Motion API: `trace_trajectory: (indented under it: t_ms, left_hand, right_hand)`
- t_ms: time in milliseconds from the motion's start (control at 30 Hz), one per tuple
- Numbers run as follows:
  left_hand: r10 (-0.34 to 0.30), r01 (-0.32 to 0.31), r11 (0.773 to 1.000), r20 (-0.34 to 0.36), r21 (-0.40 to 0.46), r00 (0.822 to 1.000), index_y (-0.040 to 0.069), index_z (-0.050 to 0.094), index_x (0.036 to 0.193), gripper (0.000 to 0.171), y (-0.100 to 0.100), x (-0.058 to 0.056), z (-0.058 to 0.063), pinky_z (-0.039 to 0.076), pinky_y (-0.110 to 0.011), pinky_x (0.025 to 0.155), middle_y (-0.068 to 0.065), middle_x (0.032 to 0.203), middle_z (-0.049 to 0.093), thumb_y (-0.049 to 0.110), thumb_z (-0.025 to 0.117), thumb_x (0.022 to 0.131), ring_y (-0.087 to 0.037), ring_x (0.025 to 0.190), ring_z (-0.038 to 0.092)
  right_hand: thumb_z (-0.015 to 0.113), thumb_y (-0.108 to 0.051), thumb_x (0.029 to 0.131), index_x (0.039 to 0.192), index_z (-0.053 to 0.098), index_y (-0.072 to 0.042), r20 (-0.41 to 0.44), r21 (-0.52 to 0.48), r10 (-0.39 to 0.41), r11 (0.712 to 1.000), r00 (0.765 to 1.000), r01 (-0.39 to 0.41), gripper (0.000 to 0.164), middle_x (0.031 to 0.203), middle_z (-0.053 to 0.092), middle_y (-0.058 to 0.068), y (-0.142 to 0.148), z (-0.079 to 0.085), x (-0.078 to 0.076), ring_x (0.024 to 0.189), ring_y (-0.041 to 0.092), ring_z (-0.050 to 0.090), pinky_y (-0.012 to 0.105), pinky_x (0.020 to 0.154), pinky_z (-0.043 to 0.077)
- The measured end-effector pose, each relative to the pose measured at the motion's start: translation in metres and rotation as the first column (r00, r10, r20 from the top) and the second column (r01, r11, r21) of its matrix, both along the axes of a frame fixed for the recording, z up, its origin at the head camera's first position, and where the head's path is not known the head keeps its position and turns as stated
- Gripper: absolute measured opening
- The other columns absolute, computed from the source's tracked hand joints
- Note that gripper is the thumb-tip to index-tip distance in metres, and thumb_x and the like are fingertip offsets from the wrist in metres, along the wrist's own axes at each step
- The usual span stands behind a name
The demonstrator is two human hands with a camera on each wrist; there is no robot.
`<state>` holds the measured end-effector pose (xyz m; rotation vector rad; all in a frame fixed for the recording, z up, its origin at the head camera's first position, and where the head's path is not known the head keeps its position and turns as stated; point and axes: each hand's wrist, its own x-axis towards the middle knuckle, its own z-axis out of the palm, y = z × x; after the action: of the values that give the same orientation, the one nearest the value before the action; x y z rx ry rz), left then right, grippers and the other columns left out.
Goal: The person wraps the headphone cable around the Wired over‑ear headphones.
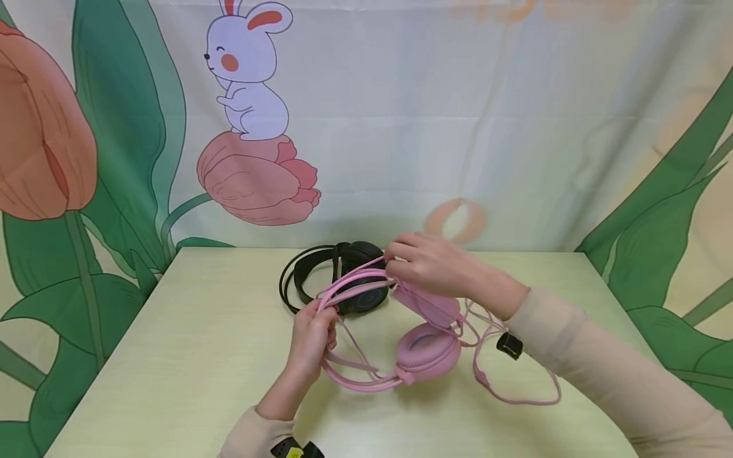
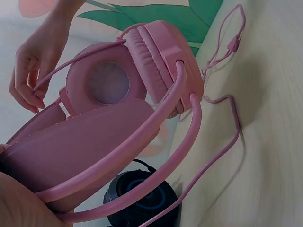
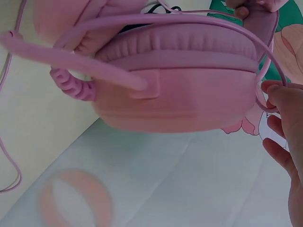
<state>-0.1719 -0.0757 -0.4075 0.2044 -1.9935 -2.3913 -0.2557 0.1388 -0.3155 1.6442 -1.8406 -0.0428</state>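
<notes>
One printed curtain (image 1: 372,127) at the far side, one pale table (image 1: 172,356) nearer. Two headsets: pink headphones (image 1: 441,367) held up mid-table, both ear cups (image 1: 425,360) toward the right; black headphones (image 1: 363,253) behind, far side, partly blocked by the pink pair. Two hands: left hand (image 1: 310,337) clamped on the pink headband (image 1: 366,273), right hand (image 1: 429,262) pinching pink cord (image 3: 180,18). More cord lies right.
</notes>
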Motion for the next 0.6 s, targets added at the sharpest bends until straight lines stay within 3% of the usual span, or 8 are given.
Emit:
trace_trajectory:
  t_ms: [400, 600]
  left_hand:
    - [-0.068, 0.067, 0.998, 0.0, -0.021, 0.998, -0.001, 0.047, 0.081, 0.008, -0.0007, -0.0003, 0.0042, 0.022, -0.02, 0.038, 0.002, 0.05, 0.032, -0.004, 0.041, 0.077, -0.009, 0.039, 0.027]
    - [-0.061, 0.061, 0.997, -0.001, -0.046, 0.998, -0.002, 0.048, 0.083, 0.008, -0.0015, 0.0004, 0.0044, 0.023, -0.02, 0.038, 0.001, 0.05, 0.032, -0.003, 0.042, 0.078, -0.009, 0.039, 0.027]
  right_hand:
    - [0.061, -0.004, 0.082, 0.083, 0.063, -0.012, -0.063, 0.009, -0.025, 1.0, 0.998, 0.025, 0.008, 0.088, 0.061, 0.001, -0.0025, 0.0009, -0.0019, 0.084, 0.02, 0.057, 0.03, 0.073, 0.049]
    - [0.063, -0.004, 0.079, 0.079, 0.063, -0.013, 0.058, 0.038, -0.032, 0.999, 0.998, 0.03, 0.009, 0.079, 0.052, 0.001, -0.0011, 0.0045, -0.0002, 0.071, 0.016, 0.048, 0.025, 0.062, 0.043]
